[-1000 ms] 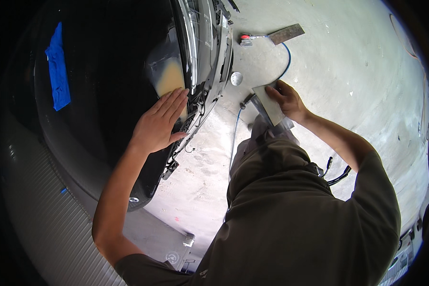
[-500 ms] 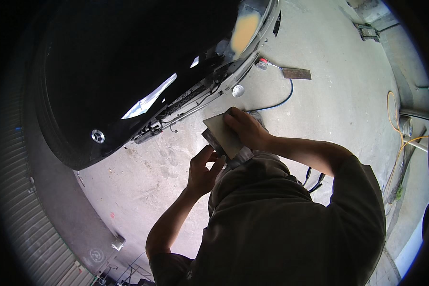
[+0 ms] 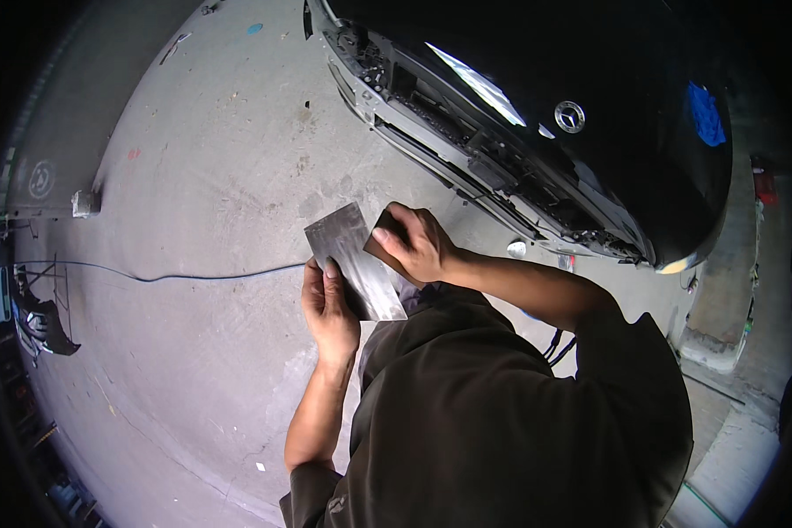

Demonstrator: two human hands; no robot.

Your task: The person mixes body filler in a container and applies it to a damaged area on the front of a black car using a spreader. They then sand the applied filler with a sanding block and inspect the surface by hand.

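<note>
The left hand [image 3: 327, 304] grips a grey metal sheet [image 3: 354, 261] from below. The right hand [image 3: 418, 246] clasps its upper edge, holding a dark pad [image 3: 387, 231]. A black car [image 3: 537, 114] sits beyond both hands.

metal sheet [image 3: 354, 260] grey; car [image 3: 581, 106] black; tape patch [image 3: 704, 113] blue; floor [image 3: 194, 176] grey

A single head-worn fisheye camera is looking steeply down from above the person's torso, sitting close over both hands. It is facing the concrete floor [image 3: 194, 220], with the black car front [image 3: 537, 114] curving along the upper right rim.
</note>
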